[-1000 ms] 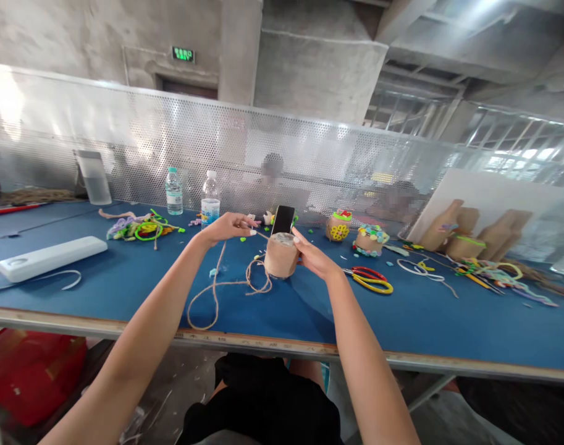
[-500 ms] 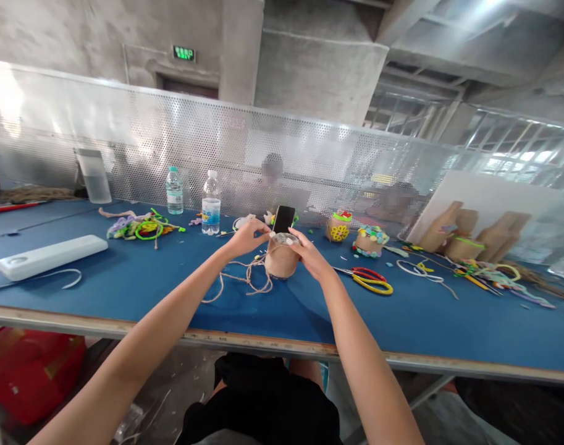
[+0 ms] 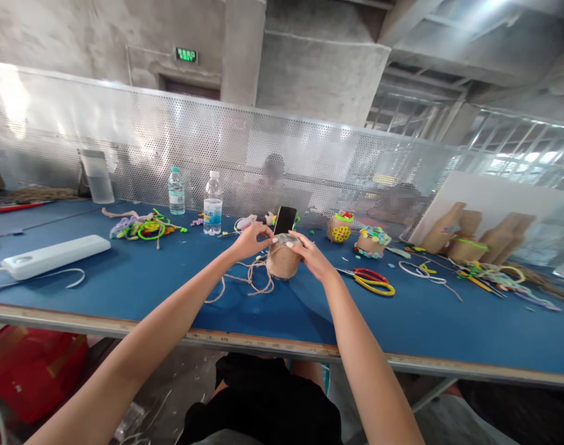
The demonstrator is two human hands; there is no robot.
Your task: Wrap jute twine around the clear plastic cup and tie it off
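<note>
A jar (image 3: 283, 262) wrapped in tan twine stands on the blue table in front of me, its grey top showing between my hands. My right hand (image 3: 309, 253) grips it at the upper right, thumb over the rim. On the other side, my left hand (image 3: 252, 240) has its fingers closed in a pinch beside the rim; what they hold is too small to make out. Loose twine (image 3: 258, 281) trails from the jar onto the table at its left. Just behind the jar, a phone (image 3: 285, 219) is propped upright with a dark screen.
Scissors (image 3: 372, 282) with red and yellow handles lie to the right. Behind them stand a jar with a yellow flower (image 3: 340, 227) and a jar with colourful trim (image 3: 371, 241). At left are water bottles (image 3: 212, 207), tangled pipe cleaners (image 3: 145, 226) and a white power strip (image 3: 57, 254).
The view has shifted very slightly. My left fingers have moved a little at the jar's rim, while my right hand stays on the jar.
</note>
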